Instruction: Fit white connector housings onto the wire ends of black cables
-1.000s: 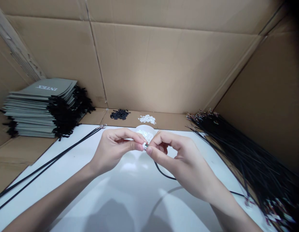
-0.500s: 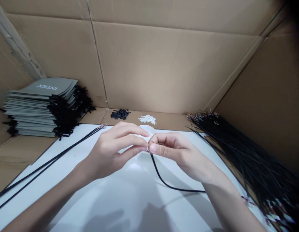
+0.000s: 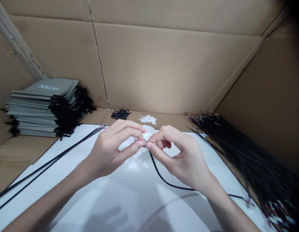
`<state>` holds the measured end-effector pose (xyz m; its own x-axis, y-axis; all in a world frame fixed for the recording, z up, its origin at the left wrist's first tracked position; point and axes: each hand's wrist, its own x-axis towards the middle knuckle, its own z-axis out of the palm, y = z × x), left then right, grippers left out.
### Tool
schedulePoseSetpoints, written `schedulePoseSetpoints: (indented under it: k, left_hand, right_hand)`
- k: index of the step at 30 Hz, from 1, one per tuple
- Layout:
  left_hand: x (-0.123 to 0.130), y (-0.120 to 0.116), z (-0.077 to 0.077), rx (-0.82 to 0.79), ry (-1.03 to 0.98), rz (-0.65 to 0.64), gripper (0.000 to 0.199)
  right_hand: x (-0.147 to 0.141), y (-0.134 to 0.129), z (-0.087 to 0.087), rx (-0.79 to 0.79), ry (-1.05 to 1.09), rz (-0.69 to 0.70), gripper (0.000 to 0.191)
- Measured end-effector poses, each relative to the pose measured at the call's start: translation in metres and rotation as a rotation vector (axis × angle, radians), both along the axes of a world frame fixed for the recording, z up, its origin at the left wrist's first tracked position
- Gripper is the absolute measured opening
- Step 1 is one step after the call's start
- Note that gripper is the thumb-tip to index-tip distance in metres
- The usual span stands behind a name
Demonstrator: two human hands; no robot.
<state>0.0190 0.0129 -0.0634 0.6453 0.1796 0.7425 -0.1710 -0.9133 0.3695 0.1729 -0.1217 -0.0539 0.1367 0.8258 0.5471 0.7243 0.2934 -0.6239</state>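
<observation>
Over the middle of the white work surface, my two hands meet at the end of a black cable. My left hand pinches thin wires at the cable's end between thumb and index finger. Right beside it, thumb and index finger of my right hand are pressed together at the same wire end. Whether a small piece sits between the fingertips is too small to tell. From there the cable curves down and passes right beneath my right wrist. A white round dish lies just behind the fingertips, partly hidden.
At the left stands a stack of grey sheets with black tufts. Along the back lie a pile of short black tubes and a pile of small white pieces. Black cables heap at right; a few more lie left.
My right hand has opened its grip shape, moving from a curled hold to a fingertip pinch at the wire end. Both hands stay close together, slightly left and higher.
</observation>
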Motion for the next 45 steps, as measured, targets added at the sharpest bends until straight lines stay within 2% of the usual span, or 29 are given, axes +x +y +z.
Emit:
schedulePoseSetpoints:
  k: [5, 8, 11, 15, 22, 27, 31, 39, 45]
  left_hand:
    - [-0.002, -0.001, 0.000, -0.097, 0.017, -0.001, 0.006]
    - [-0.003, 0.000, 0.002, -0.150, 0.042, -0.038, 0.005]
    - [-0.004, 0.002, 0.004, -0.234, 0.125, -0.104, 0.004]
    - [-0.002, 0.005, 0.001, -0.390, 0.180, -0.112, 0.008]
    - [0.008, 0.004, -0.012, -0.761, 0.067, -0.243, 0.006]
    - [0.013, 0.001, -0.019, -0.932, 0.001, -0.311, 0.011]
    - [0.015, -0.001, -0.020, -0.969, -0.033, -0.303, 0.014]
    - [0.015, -0.002, -0.020, -0.943, -0.029, -0.257, 0.011]
    - [0.014, -0.003, -0.020, -0.916, -0.064, -0.284, 0.016]
  right_hand:
    - [-0.001, 0.001, -0.003, 0.175, -0.190, -0.025, 0.013]
    - [-0.001, 0.002, -0.004, 0.190, -0.183, -0.040, 0.017]
    - [0.001, 0.001, -0.004, 0.110, -0.080, -0.052, 0.020]
    - [0.003, -0.001, -0.002, -0.006, 0.085, -0.036, 0.019]
    - [0.002, -0.005, 0.006, -0.203, 0.238, -0.016, 0.020]
    - [-0.002, -0.007, 0.008, -0.282, 0.285, -0.005, 0.017]
    - [-0.004, -0.007, 0.010, -0.281, 0.298, -0.025, 0.017]
    - [-0.005, -0.006, 0.010, -0.291, 0.338, -0.038, 0.017]
    - [-0.005, -0.006, 0.010, -0.279, 0.366, -0.038, 0.017]
